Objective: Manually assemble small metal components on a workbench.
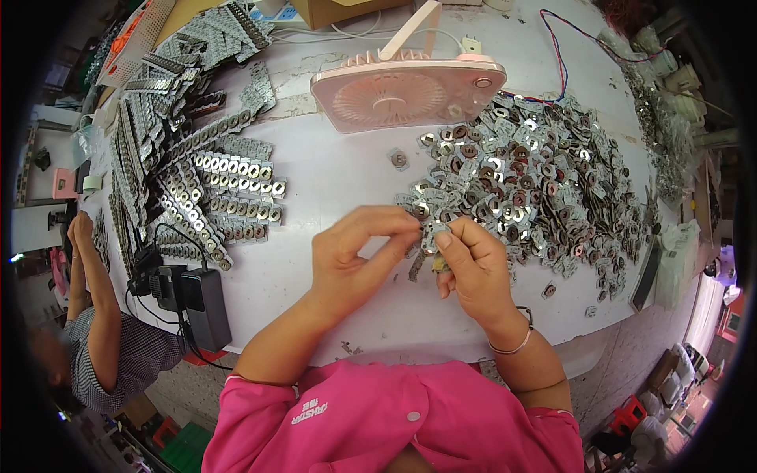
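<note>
My left hand (355,244) is closed, thumb and forefinger pinched at the edge of the pile; what sits between the fingertips is too small to make out. Beside it, my right hand (475,268) grips a small silvery metal part (433,234) between thumb and fingers. The fingertips of both hands nearly meet there. A small yellowish piece (438,264) shows under the right fingers. Just beyond the hands spreads a heap of loose small metal parts (512,173), many with round dark or shiny centres. One single part (398,159) lies apart, left of the heap.
A pink fan (394,94) stands at the far middle of the white table (315,173). Rows of metal strips (236,169) are stacked at the left. A black box with cables (206,309) sits at the near left edge. Another person's hands (80,230) are at far left.
</note>
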`<act>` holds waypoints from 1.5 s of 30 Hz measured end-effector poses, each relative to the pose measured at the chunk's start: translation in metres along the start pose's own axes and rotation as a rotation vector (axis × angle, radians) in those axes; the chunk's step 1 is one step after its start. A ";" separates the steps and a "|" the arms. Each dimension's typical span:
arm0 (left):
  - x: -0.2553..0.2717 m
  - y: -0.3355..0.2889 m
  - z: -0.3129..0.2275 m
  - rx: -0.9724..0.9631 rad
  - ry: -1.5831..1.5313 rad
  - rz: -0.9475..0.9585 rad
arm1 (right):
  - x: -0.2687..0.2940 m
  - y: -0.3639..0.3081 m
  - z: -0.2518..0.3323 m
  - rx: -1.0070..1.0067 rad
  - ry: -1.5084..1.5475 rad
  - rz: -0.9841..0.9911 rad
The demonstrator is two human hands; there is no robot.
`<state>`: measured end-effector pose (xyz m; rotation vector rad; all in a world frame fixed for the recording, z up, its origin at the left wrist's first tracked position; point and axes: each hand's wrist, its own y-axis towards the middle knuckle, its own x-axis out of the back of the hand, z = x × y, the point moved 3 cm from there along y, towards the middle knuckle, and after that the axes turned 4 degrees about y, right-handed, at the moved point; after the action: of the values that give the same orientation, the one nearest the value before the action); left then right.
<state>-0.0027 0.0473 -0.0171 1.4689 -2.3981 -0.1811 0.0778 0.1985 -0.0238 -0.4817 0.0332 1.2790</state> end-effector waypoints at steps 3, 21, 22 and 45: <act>-0.006 -0.004 -0.003 -0.082 0.070 0.123 | 0.001 0.001 0.001 -0.022 0.073 -0.070; -0.007 -0.006 0.002 -0.021 0.049 0.131 | 0.006 0.001 0.004 0.000 0.024 -0.050; -0.007 -0.006 0.004 0.023 0.027 0.131 | 0.007 0.002 0.005 0.007 -0.019 -0.048; 0.005 0.001 0.014 0.658 -0.700 0.453 | 0.010 0.004 0.004 -0.171 0.010 0.293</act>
<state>-0.0102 0.0428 -0.0296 1.1359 -3.5400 0.2806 0.0761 0.2098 -0.0239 -0.6470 0.0025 1.5751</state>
